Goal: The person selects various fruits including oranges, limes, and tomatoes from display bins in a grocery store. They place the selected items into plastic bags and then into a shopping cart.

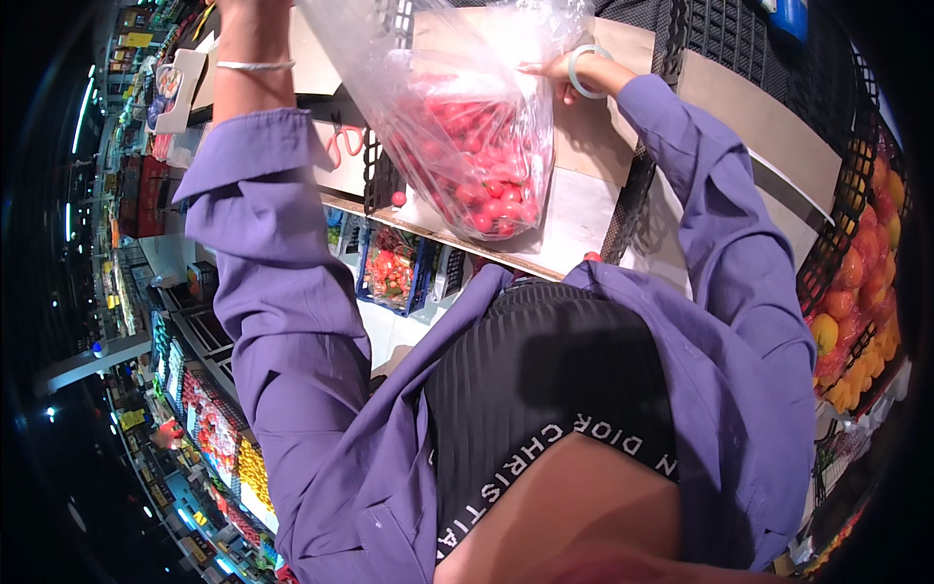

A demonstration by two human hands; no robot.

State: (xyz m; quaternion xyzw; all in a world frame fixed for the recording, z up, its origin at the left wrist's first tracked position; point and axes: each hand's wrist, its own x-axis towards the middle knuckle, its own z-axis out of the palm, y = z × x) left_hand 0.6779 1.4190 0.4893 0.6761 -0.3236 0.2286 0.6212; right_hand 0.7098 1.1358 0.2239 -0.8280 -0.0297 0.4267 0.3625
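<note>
A clear plastic bag (481, 153) bulges with small round red fruits, likely cherry tomatoes, over the cardboard-covered table in front of me. My right hand (558, 75), below a pale green bangle, is at the bag's upper right side, its fingertips against the film; whether they pinch it is unclear. My left hand lies beyond the top edge of the picture; only the wrist with a silver bangle shows, left of the bag's raised film. One loose red fruit (399, 198) rests left of the bag, another (592, 257) near the table's front edge.
Red-handled scissors (344, 142) lie left of the bag. Black plastic crates (744, 44) stand behind and right, beside wrapped orange-red fruit (861, 270). A blue crate (398, 274) of red produce sits below the wooden table edge (467, 244). Produce displays (219, 431) line the lower left.
</note>
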